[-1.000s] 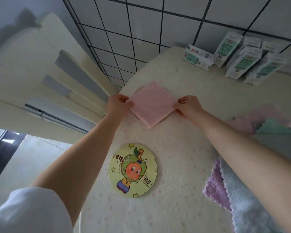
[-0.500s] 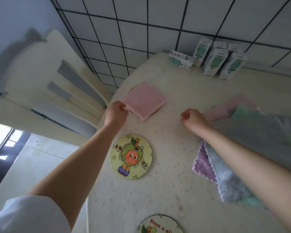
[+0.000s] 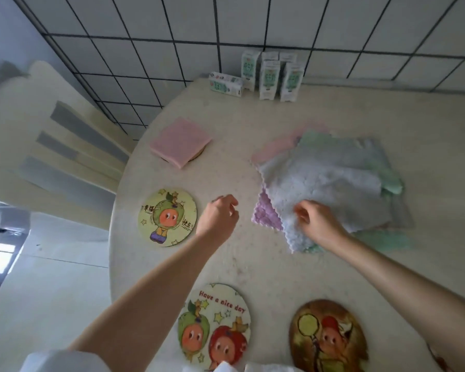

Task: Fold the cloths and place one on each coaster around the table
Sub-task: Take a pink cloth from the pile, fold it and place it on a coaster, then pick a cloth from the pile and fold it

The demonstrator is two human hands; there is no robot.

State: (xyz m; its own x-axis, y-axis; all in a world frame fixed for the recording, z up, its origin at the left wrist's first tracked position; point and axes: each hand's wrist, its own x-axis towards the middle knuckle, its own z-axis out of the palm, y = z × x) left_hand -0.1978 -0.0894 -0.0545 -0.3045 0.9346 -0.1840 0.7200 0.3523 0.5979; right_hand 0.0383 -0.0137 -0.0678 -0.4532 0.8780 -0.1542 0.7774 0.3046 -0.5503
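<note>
The fingers (image 3: pixel 301 212) of my right hand (image 3: pixel 318 224) pinch the blue cloth (image 3: pixel 325 181) near its front corner, atop the pile (image 3: pixel 392 183). My left hand (image 3: pixel 220 216) hangs loosely curled, holding nothing, just left of that pile.

Step in hand, as I judge it: picking up the second cloth. One pink cloth (image 3: pixel 180 140), folded square, already lies on its coaster (image 3: pixel 200 154), far beyond my left fingers (image 3: pixel 227 201).

Next move: lift the blue cloth clear without dragging the purple cloth (image 3: pixel 265 216) beneath. Take an opposite edge with the left hand and fold. Set it on the green coaster (image 3: pixel 167 217), just left of my left fingers.

Cloths: fluffy, limp, scallop-edged. Coasters: flat, round, rigid-looking, printed.
</note>
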